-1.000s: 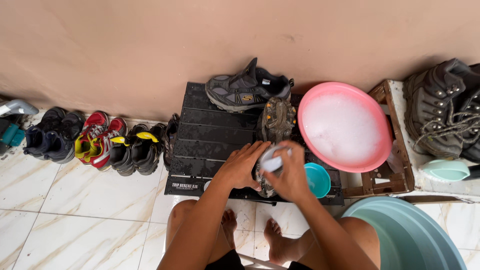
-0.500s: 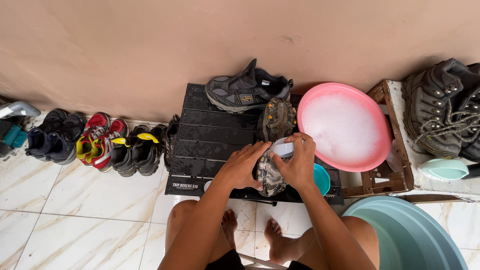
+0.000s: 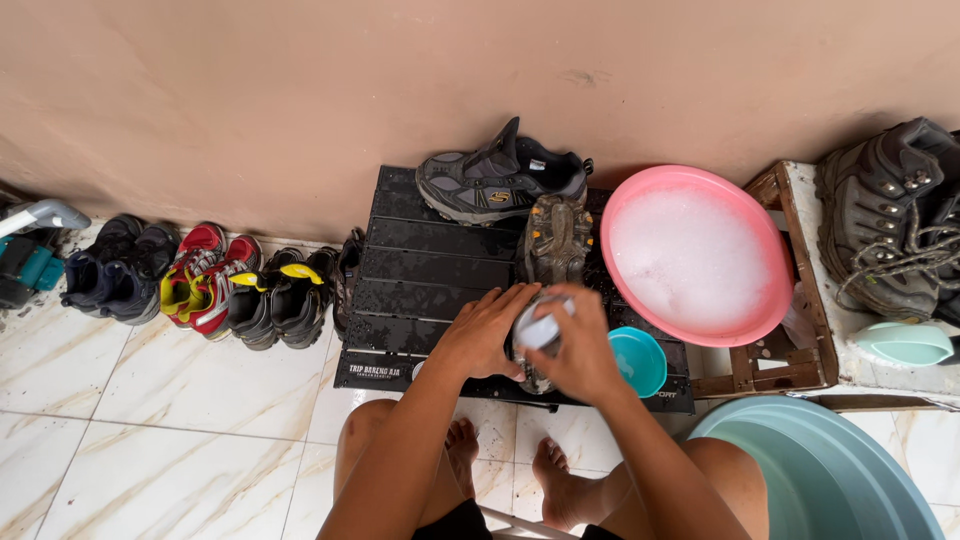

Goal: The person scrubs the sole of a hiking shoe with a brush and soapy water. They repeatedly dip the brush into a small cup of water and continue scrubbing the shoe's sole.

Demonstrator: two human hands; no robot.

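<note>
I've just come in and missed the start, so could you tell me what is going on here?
A person squats barefoot at a black slatted mat against the wall. The left hand steadies a muddy shoe lying sole-up, while the right hand presses a small white scrubber against it. A pink basin of suds and a small teal bowl sit beside them. A grey shoe rests on the mat's far edge.

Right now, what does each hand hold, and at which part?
The left hand steadies a grey shoe by its side, on the black slatted table. The right hand presses a small pale thing, likely a brush or sponge, on it; which part cannot be told.
</note>
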